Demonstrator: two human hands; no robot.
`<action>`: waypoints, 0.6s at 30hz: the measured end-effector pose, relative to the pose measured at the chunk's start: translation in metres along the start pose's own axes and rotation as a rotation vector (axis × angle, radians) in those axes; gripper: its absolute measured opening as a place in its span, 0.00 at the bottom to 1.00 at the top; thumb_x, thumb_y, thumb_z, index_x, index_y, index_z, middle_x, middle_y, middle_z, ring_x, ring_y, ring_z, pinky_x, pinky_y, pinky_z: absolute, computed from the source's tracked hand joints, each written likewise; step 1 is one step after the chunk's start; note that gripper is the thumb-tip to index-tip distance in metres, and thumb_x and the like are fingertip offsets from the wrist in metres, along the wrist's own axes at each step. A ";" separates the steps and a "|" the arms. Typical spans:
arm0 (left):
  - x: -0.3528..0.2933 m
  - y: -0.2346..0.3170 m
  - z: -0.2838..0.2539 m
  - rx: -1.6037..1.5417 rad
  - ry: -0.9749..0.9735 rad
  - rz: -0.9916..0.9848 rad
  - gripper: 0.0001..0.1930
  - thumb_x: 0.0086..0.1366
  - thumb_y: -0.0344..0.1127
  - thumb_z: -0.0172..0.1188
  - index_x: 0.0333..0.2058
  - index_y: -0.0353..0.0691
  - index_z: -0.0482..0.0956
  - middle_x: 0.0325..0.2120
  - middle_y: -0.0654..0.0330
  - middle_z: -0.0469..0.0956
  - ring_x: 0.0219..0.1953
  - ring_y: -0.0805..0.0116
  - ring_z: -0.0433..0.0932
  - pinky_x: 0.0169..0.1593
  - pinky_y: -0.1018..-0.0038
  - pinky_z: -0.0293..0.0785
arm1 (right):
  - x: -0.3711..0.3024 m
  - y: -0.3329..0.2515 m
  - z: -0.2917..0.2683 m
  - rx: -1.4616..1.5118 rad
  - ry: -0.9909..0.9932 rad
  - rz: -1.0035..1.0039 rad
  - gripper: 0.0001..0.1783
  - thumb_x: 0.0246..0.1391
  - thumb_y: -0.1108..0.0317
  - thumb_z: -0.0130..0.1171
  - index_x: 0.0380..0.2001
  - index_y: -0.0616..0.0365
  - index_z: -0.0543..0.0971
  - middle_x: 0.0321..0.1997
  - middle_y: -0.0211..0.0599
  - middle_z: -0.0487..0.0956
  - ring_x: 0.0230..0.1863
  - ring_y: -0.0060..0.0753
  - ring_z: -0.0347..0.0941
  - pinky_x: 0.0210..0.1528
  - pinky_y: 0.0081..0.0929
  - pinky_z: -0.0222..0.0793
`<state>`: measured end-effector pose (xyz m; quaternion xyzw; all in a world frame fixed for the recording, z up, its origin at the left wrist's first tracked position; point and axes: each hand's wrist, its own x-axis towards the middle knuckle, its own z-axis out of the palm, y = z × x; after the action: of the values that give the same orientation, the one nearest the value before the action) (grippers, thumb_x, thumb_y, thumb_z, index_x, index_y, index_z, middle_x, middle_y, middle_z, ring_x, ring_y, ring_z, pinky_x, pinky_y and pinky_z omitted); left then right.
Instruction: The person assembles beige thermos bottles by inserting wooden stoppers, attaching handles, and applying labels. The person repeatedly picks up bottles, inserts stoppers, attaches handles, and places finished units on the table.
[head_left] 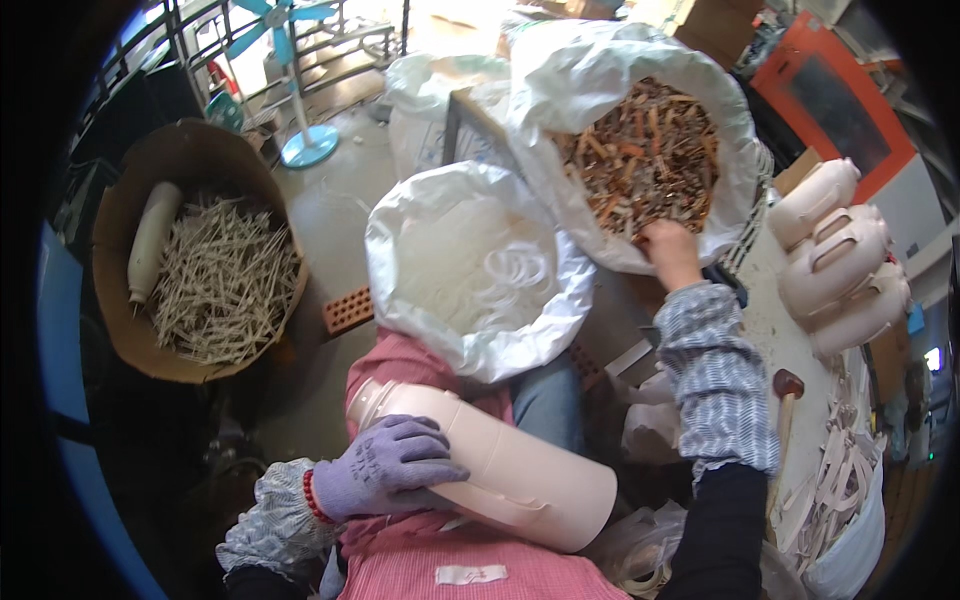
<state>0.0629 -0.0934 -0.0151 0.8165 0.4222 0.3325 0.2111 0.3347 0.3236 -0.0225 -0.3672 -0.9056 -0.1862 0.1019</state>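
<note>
A pale pink plastic jug body (520, 455) with a neck at one end and a side handle lies slanted across my lap. My left hand (405, 465), in a purple glove, rests over it near the neck and grips it. My bare right hand (670, 250) reaches to the near rim of a large white sack (560, 90) full of small brown and orange pieces (655, 160). Its fingers bend together at the edge of the pieces, and what is in them, if anything, is hidden. Between my knees stands a smaller white sack (395, 300) with translucent scraps and white rings (515, 265).
At left, a round cardboard bin (115, 240) holds thin pale sticks and a whitish bottle. Several pink jug bodies (840, 250) stand on the right-hand table, beside a mallet-like tool (788, 390) and a bag of pink strips (835, 480). A blue fan (310, 145) stands behind.
</note>
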 end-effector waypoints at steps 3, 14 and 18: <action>-0.020 0.005 0.010 -0.008 0.031 -0.037 0.26 0.45 0.41 0.70 0.47 0.48 0.79 0.41 0.59 0.75 0.48 0.55 0.74 0.54 0.60 0.71 | 0.001 -0.025 -0.047 0.099 0.104 0.059 0.07 0.46 0.67 0.61 0.29 0.55 0.83 0.31 0.40 0.80 0.35 0.42 0.76 0.39 0.39 0.72; -0.051 0.018 0.033 -0.021 0.264 -0.137 0.29 0.43 0.39 0.72 0.47 0.43 0.76 0.48 0.52 0.75 0.51 0.50 0.75 0.52 0.59 0.72 | -0.154 -0.239 -0.143 1.467 -0.698 -0.347 0.10 0.51 0.68 0.66 0.37 0.60 0.83 0.32 0.38 0.81 0.34 0.33 0.79 0.37 0.26 0.74; -0.054 0.018 0.036 -0.021 0.279 -0.127 0.31 0.41 0.39 0.72 0.48 0.44 0.75 0.49 0.52 0.74 0.51 0.49 0.75 0.52 0.58 0.72 | -0.156 -0.247 -0.145 1.449 -0.681 -0.387 0.10 0.52 0.67 0.65 0.37 0.60 0.82 0.33 0.39 0.81 0.34 0.36 0.79 0.37 0.27 0.74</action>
<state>0.0759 -0.1505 -0.0482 0.7319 0.4947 0.4329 0.1794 0.2788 0.0027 -0.0055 -0.0843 -0.8297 0.5519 -0.0005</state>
